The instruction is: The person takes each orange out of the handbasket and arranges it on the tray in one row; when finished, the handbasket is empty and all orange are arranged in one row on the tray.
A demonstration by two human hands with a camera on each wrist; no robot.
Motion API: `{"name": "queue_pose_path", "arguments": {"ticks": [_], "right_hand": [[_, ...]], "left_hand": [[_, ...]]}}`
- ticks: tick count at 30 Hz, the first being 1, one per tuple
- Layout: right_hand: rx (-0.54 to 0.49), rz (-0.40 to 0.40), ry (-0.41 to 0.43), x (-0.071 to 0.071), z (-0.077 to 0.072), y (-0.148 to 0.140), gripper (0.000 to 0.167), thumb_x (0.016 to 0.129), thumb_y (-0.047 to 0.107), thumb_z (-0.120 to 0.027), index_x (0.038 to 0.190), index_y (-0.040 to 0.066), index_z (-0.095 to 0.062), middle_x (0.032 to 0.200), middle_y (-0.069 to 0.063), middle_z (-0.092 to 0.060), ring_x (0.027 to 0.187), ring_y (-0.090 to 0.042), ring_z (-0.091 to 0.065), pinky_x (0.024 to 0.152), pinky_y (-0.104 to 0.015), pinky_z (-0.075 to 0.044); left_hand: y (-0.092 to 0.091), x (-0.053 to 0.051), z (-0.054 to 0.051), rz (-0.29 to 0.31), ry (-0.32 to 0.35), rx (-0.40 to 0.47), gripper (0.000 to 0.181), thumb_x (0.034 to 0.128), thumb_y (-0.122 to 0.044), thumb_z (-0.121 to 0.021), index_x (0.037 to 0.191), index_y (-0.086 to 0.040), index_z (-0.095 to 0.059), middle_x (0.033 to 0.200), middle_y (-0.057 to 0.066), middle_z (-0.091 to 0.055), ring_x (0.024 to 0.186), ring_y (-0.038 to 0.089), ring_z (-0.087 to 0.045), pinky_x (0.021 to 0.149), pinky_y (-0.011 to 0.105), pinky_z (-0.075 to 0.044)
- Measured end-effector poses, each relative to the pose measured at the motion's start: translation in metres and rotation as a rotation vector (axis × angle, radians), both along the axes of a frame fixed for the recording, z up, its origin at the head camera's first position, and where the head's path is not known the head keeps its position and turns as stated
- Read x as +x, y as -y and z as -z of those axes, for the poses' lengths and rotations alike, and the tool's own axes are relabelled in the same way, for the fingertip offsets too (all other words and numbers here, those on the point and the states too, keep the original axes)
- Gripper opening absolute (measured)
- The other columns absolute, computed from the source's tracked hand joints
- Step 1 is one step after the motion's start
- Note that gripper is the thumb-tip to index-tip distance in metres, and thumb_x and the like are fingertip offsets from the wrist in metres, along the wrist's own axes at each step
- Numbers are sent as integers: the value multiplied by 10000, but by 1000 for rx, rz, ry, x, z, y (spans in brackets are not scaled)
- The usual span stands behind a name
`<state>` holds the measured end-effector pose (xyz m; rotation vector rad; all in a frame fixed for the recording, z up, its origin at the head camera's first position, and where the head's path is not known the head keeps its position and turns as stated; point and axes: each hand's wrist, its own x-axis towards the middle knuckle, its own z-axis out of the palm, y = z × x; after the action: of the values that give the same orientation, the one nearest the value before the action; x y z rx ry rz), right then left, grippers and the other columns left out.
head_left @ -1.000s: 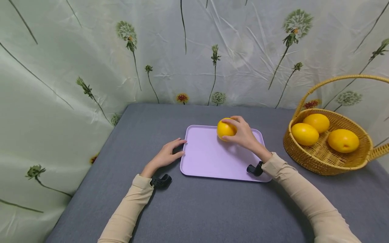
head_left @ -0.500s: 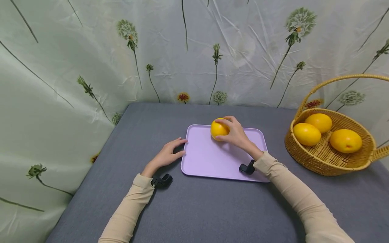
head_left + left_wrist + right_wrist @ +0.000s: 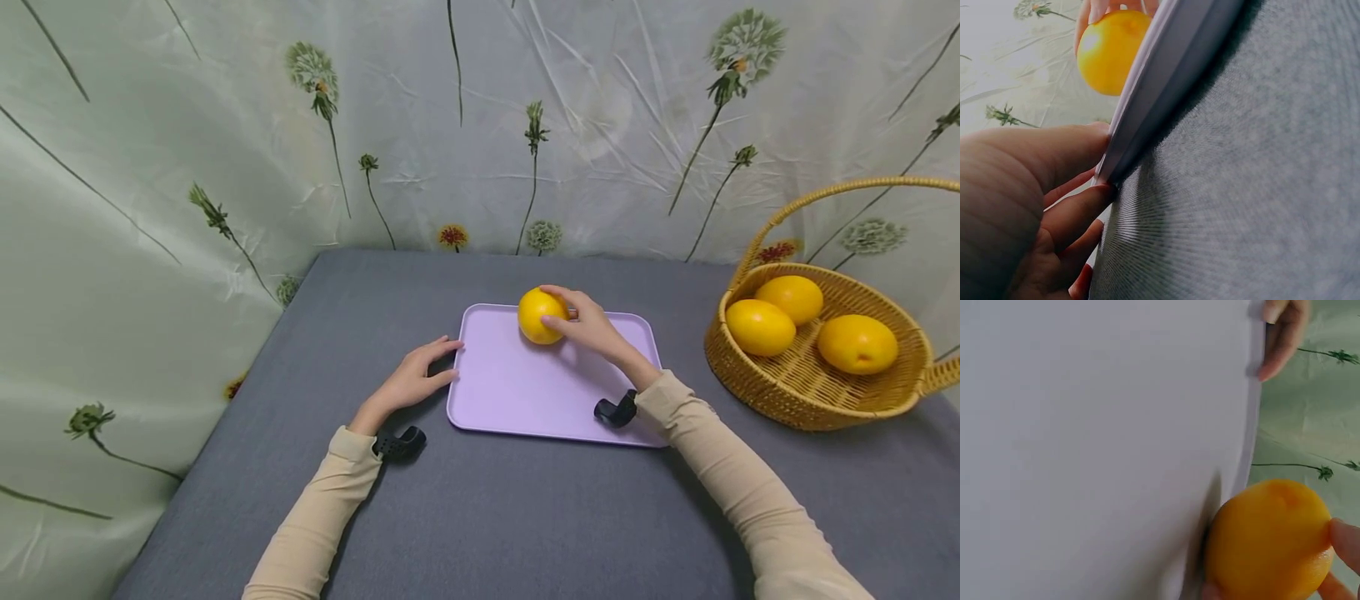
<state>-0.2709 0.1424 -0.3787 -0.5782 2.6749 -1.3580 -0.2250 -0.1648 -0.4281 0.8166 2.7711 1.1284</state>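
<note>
A yellow-orange fruit point(image 3: 543, 316) is at the back middle of the lilac tray point(image 3: 517, 392). My right hand point(image 3: 596, 329) holds it from the right, thumb on the near side and fingers at the top and back. In the right wrist view, fingertips touch the fruit point(image 3: 1269, 540), which casts a shadow on the tray. With fingers spread, my left hand point(image 3: 405, 382) touches the tray's left rim; the left wrist view shows its fingertips against the rim point(image 3: 1147, 81).
A wicker basket point(image 3: 780, 404) with a tall handle stands to the right of the tray, holding three yellow-orange fruits point(image 3: 857, 344). Grey cloth point(image 3: 525, 517) covers the table. Behind it hangs a curtain point(image 3: 600, 183) with a flower pattern.
The fruit moved left across the tray with my right hand, then stayed nearly in place while that hand shifted slightly right around it. My left hand stayed at the rim.
</note>
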Motion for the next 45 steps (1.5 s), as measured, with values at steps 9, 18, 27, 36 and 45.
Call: {"name": "queue_pose_path", "arguments": {"ticks": [9,18,27,36,45], "right_hand": [[-37,58,119,-1,-3,2,573,888,265,-631,1413,178,-416,1456,-180,-394,1300,-388,-422,1062,-512,-397],[-92,53,197,-3,1,21,587,887,267,-636,1422,210,-402,1456,-160,-399,1285,-362,-426,887,-397,-540],[-122,61,196,-8,4,45,563,878,268,-647,1398,246,-432,1412,-139,-451,1268,-315,-438,846,-349,-552],[-134,29,167,-13,8,60,565,889,256,-637,1410,219,-419,1434,-152,-421,1276,-340,-447,840,-374,-561],[-173,29,192,-14,10,70,554,891,257,-635,1403,225,-427,1393,-191,-446,1272,-347,-461,865,-414,-554]], "left_hand": [[0,0,-1,-5,9,0,481,888,-148,-604,1338,-19,-496,1414,222,-463,1381,393,-340,1120,552,-283],[0,2,-1,-17,49,-10,489,900,-161,-597,1357,-35,-480,1435,205,-444,1392,385,-324,1126,556,-270],[-1,2,-3,-24,68,-20,494,907,-178,-591,1369,-51,-469,1448,193,-433,1396,385,-317,1130,566,-254],[-1,0,-4,-20,80,-13,498,906,-179,-593,1371,-54,-466,1456,192,-421,1400,384,-310,1134,566,-247],[-1,1,-3,-33,89,-23,498,909,-196,-591,1373,-67,-466,1464,191,-410,1401,382,-311,1131,572,-250]]}}
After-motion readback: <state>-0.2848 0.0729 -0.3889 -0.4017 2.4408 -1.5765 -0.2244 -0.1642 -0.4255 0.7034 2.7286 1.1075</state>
